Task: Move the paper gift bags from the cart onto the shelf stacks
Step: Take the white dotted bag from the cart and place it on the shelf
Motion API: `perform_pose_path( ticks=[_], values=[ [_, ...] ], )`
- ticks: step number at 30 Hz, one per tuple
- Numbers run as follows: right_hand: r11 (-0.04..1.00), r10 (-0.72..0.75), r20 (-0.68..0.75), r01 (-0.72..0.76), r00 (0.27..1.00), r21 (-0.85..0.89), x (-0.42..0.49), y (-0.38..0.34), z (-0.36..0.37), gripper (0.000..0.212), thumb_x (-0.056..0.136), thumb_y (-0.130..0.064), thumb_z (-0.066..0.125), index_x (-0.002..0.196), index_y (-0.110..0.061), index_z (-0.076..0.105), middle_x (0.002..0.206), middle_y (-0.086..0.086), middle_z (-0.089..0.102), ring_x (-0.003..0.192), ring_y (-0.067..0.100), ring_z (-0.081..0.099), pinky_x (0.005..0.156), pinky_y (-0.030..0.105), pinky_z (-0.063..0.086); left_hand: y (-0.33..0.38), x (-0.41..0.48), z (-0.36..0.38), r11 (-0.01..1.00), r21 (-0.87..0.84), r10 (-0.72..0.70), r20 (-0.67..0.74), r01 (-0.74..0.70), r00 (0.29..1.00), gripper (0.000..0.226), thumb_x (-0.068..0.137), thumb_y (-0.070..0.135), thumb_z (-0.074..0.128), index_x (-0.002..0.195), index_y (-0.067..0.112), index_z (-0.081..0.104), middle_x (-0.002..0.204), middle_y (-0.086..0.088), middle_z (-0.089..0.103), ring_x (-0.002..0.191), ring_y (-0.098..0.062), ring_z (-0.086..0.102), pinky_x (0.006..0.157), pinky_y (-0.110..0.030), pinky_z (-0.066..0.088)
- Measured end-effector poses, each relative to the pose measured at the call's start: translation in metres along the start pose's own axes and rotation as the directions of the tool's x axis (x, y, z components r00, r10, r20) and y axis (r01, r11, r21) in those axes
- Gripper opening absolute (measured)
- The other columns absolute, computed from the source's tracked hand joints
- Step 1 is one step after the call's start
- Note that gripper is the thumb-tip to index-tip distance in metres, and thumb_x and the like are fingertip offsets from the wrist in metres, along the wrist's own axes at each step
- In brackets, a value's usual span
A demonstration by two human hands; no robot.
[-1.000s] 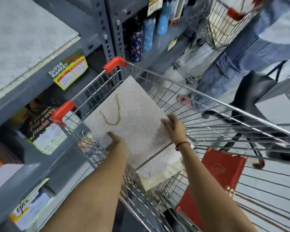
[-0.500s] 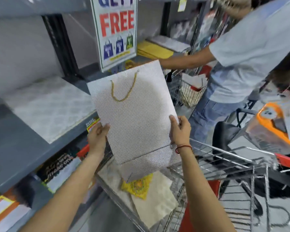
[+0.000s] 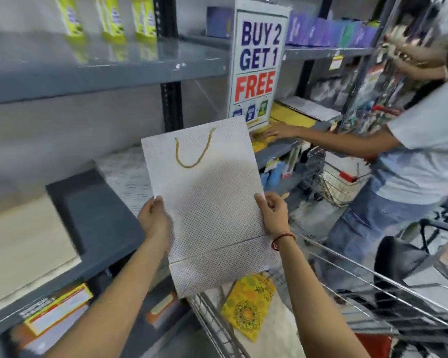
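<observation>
A flat white dotted paper gift bag [image 3: 207, 197] with a gold cord handle is held upright in the air between the cart and the shelf. My left hand [image 3: 154, 219] grips its left edge and my right hand [image 3: 273, 213] grips its right edge. Behind the bag, a stack of white patterned bags [image 3: 126, 174] lies on the grey shelf [image 3: 101, 228]. Below, in the wire cart [image 3: 347, 277], lie a yellow patterned bag [image 3: 248, 303] and a pale bag [image 3: 277, 329] under it.
Another person [image 3: 409, 156] stands at the right, one hand on yellow bags [image 3: 292, 120] on the shelf beside a "BUY 2 GET 1 FREE" sign [image 3: 258, 65]. A second wire cart [image 3: 331, 177] is near them. A beige stack [image 3: 23, 244] fills the shelf's left.
I have lifted the white bag out of the cart and raised it toward the shelf. My view has tilted up from the cart to the shelves.
</observation>
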State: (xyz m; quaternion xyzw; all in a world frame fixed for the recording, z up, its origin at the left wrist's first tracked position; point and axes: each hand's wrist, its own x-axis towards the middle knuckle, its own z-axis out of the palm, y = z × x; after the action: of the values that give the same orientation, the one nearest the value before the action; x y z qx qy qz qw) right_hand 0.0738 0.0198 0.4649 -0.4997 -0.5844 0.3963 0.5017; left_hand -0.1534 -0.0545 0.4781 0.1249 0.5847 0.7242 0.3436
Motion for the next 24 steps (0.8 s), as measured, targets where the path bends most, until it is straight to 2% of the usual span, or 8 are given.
perform_pose_path(
  ticks=[4,8,10,15,17,20,22,24],
  values=[
    [0.997,0.051,0.307,-0.066,0.95,0.04,-0.002,0.008,0.035,0.014,0.087,-0.022,0.06,0.093,-0.011,0.065,0.081,0.001,0.068,0.073,0.011,0.065,0.067,0.029,0.052,0.008,0.028,-0.029,0.998,0.045,0.047,-0.129,-0.041,0.991,0.03,0.098,0.009,0.043,0.073,0.016,0.058,0.075,0.008,0.053,0.07,-0.005,0.048,0.051,0.0,0.042],
    [0.992,0.106,0.555,-0.052,0.825,-0.111,0.001,0.024,0.056,0.007,0.084,-0.02,0.064,0.091,-0.02,0.065,0.068,-0.017,0.07,0.064,-0.004,0.064,0.06,0.014,0.049,0.017,0.069,-0.053,0.997,0.053,0.064,-0.288,-0.051,0.956,0.023,0.097,0.011,0.044,0.111,0.004,0.061,0.075,0.005,0.052,0.067,-0.005,0.047,0.054,-0.003,0.042],
    [0.986,0.144,0.602,-0.061,0.785,-0.156,0.005,0.029,0.065,0.014,0.082,-0.013,0.067,0.095,-0.017,0.063,0.066,-0.02,0.069,0.065,-0.003,0.064,0.059,0.011,0.049,0.023,0.092,-0.061,0.998,0.056,0.054,-0.364,-0.037,0.93,0.031,0.096,0.012,0.048,0.115,-0.009,0.06,0.086,-0.004,0.059,0.08,-0.012,0.052,0.069,-0.011,0.044],
    [0.977,0.135,0.509,-0.028,0.85,-0.211,0.046,0.036,0.101,0.023,0.08,-0.012,0.069,0.102,-0.008,0.063,0.098,0.01,0.067,0.089,0.026,0.065,0.08,0.038,0.054,0.042,0.145,-0.061,0.99,0.114,-0.031,-0.384,0.08,0.923,0.034,0.093,0.016,0.05,0.121,-0.002,0.059,0.13,-0.017,0.06,0.12,-0.029,0.056,0.088,-0.024,0.044],
    [0.976,0.138,0.391,-0.057,0.91,-0.212,0.073,0.035,0.118,0.026,0.08,-0.013,0.068,0.104,-0.004,0.063,0.101,0.014,0.067,0.09,0.028,0.063,0.081,0.039,0.054,0.043,0.156,-0.055,0.953,0.281,-0.024,-0.31,0.115,0.951,0.036,0.091,0.021,0.056,0.118,-0.002,0.061,0.126,-0.018,0.062,0.116,-0.032,0.059,0.091,-0.03,0.048],
    [0.964,0.114,0.327,-0.025,0.938,-0.265,0.112,0.029,0.141,0.03,0.082,-0.011,0.066,0.11,0.0,0.062,0.106,0.013,0.065,0.096,0.024,0.059,0.076,0.025,0.044,0.028,0.155,-0.045,0.826,0.552,0.012,-0.222,0.116,0.975,0.035,0.088,0.026,0.059,0.1,-0.007,0.065,0.106,-0.018,0.068,0.104,-0.029,0.063,0.079,-0.028,0.047],
    [0.952,0.143,0.308,-0.045,0.94,-0.304,0.131,0.029,0.158,0.035,0.082,-0.016,0.066,0.114,-0.002,0.061,0.114,0.016,0.065,0.106,0.027,0.059,0.084,0.029,0.045,0.013,0.15,-0.04,0.763,0.642,0.003,-0.125,0.078,0.992,0.028,0.09,0.027,0.058,0.075,0.004,0.059,0.08,-0.006,0.062,0.095,-0.023,0.058,0.074,-0.025,0.042],
    [0.94,0.174,0.265,-0.08,0.948,-0.331,0.143,0.032,0.172,0.042,0.082,-0.019,0.066,0.119,-0.001,0.058,0.122,0.019,0.062,0.115,0.032,0.056,0.095,0.037,0.046,0.002,0.146,-0.038,0.699,0.714,0.006,-0.06,0.039,0.998,0.026,0.087,0.033,0.061,0.079,0.008,0.057,0.086,-0.005,0.06,0.102,-0.023,0.056,0.081,-0.027,0.045]
  ],
)
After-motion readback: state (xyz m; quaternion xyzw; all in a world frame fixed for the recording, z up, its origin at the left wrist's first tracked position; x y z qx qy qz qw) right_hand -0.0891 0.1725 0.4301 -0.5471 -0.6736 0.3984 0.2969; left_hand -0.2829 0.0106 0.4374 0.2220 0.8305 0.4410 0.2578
